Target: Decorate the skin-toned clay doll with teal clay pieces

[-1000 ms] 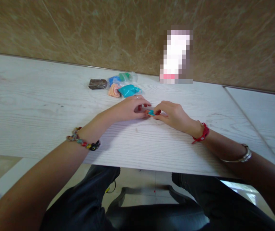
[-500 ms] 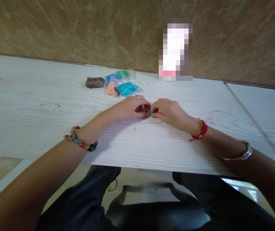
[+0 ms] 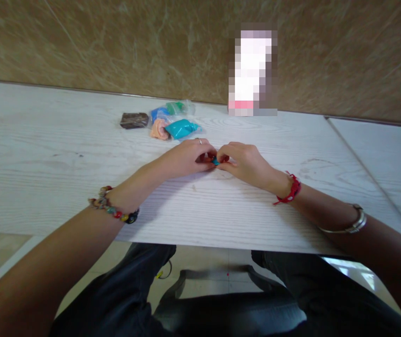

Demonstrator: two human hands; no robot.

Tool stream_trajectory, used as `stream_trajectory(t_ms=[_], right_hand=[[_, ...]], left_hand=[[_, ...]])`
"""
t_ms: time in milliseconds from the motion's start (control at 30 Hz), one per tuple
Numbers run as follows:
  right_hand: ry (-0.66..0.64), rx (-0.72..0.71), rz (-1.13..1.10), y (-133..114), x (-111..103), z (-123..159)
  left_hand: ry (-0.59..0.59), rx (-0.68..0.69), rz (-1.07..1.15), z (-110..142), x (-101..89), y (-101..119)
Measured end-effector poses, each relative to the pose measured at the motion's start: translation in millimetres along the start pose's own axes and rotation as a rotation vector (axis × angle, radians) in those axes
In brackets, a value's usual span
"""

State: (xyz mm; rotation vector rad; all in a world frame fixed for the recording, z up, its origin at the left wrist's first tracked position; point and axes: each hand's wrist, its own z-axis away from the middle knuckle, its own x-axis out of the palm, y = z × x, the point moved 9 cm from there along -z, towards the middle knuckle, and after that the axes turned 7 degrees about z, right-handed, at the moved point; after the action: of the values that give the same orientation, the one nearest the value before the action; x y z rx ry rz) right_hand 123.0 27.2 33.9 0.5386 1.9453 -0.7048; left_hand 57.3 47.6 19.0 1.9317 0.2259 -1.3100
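A small piece of turquoise modelling clay (image 3: 215,161) shows between my fingertips, mostly covered by them. My left hand (image 3: 194,157) comes at it from the left, fingers curled and pinched on it. From the other side my right hand (image 3: 240,160) pinches the same piece, thumb and forefinger together. Both hands are low over the white table, their fingertips meeting. Just beyond my left hand lies a clear bag of turquoise clay (image 3: 182,128), with a lump of peach clay (image 3: 159,129) in plastic beside it.
Behind these are wrapped blue clay (image 3: 159,113), green clay (image 3: 175,108) and a brown block (image 3: 134,120). A blurred-out upright object (image 3: 251,70) stands against the brown marbled wall (image 3: 116,47). The white wood-grain table (image 3: 193,215) has its near edge above my legs.
The whole view has shifted slightly. My hands keep their pinch on the turquoise clay, with only slight finger movement.
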Motion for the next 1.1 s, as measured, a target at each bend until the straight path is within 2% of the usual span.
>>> stream_trajectory(t_ms=[367,567,733,867,1100], right_hand=[[0.072,0.116,-0.068,10,-7,3],[0.063,0.189,-0.070,15,-6,2],[0.035,0.286,-0.196,26,0,2],[0.001,0.305,-0.280,30,4,1],[0.032,0.335,-0.269,29,0,2]], left_hand=[[0.013,-0.007,-0.015,0,-0.9,2],[0.014,-0.005,-0.013,0,-1.0,3],[0.011,-0.036,-0.012,0,-0.8,3],[0.017,-0.032,-0.020,0,-1.4,3],[0.025,-0.033,-0.015,0,-1.7,1]])
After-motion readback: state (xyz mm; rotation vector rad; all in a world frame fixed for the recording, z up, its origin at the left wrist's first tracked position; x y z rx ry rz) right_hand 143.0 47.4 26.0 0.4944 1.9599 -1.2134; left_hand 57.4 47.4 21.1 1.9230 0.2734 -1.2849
